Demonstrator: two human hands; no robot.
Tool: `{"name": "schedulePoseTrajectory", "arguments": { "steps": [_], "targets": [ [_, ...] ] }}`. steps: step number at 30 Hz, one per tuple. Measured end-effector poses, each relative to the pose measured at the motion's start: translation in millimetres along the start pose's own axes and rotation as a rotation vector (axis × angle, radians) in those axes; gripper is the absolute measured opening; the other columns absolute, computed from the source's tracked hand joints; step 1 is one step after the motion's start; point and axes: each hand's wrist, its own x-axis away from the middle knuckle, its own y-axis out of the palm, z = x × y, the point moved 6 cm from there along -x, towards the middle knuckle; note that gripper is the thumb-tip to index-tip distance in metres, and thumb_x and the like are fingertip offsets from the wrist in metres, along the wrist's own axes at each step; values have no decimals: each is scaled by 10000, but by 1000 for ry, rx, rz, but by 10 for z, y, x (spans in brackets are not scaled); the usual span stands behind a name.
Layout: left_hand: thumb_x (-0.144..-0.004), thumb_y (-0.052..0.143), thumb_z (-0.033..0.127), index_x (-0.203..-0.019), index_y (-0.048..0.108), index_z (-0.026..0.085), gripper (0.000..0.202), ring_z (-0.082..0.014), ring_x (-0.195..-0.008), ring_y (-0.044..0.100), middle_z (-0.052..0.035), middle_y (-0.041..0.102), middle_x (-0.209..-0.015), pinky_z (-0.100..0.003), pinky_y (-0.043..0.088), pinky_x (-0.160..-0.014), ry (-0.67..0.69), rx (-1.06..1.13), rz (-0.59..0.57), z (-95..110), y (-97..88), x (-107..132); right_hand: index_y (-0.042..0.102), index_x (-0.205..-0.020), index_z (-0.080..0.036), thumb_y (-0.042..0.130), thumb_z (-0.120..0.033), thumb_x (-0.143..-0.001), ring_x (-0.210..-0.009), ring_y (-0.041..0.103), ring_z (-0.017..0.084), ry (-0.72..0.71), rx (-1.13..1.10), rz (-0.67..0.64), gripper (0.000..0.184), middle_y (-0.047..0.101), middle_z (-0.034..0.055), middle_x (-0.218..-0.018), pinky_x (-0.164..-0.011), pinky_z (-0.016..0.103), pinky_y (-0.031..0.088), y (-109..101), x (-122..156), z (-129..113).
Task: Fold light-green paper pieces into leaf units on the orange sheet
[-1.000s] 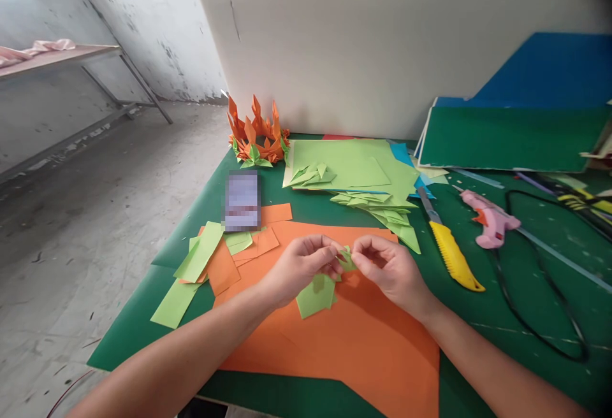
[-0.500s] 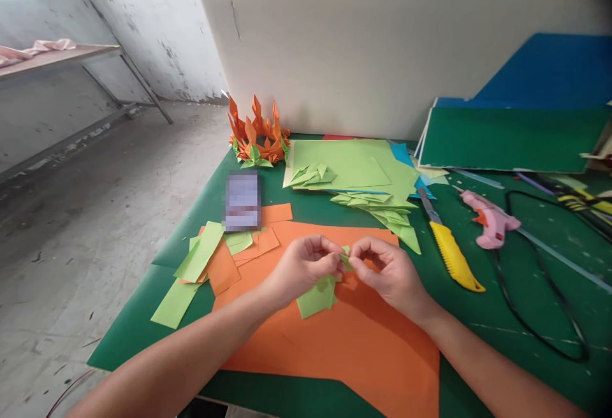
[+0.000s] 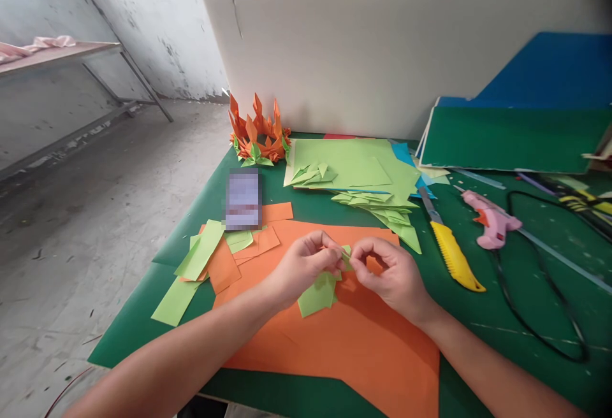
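My left hand (image 3: 302, 267) and my right hand (image 3: 391, 273) meet over a large orange sheet (image 3: 354, 335) on the green table (image 3: 502, 290). Both pinch a small folded light-green paper piece (image 3: 345, 256) between thumb and fingertips. A larger flap of light-green paper (image 3: 316, 294) hangs below my left hand, above the orange sheet. Whether the flap is part of the pinched piece I cannot tell.
Green and orange paper scraps (image 3: 205, 265) lie at the left. An orange paper crown (image 3: 257, 132) stands at the back beside a stack of green sheets (image 3: 354, 166) and folded green pieces (image 3: 387, 214). A yellow utility knife (image 3: 452, 251), a pink glue gun (image 3: 490, 219) and its black cord (image 3: 540, 316) lie on the right. Green and blue boards (image 3: 516, 137) lean at the back right.
The fingertips of both hands have closed in tighter on the small green piece. The hands stay in the same place over the orange sheet.
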Motion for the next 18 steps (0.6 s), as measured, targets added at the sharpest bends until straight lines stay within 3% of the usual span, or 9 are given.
{"name": "schedulePoseTrajectory", "arguments": {
  "steps": [4,9,18],
  "targets": [
    [-719,773,392,-779,626,125,310,-133,-685,636,-44,676,-744,-263,502,-711,-44,-17,-25,-5,-15,-10,562,-730,-210,579,-178,-816,-643,562,141,-38,71,63,93,594,-2,-690,-621,252,503,-41,4,-8],
    [-687,804,391,-795,659,123,323,-156,-756,661,-47,698,-770,-281,511,-782,-49,-9,-3,-35,-35,-17,560,-742,-218,575,-159,-818,-650,568,140,-90,132,73,97,607,-6,-699,-618,253,497,-37,7,-27],
    [-714,785,411,-768,625,119,338,-133,-702,639,-41,681,-722,-252,505,-711,-6,-1,1,-17,-24,-14,564,-733,-214,585,-160,-816,-657,556,137,-46,62,65,101,594,-9,-698,-634,250,486,-23,5,-2]
  ]
}}
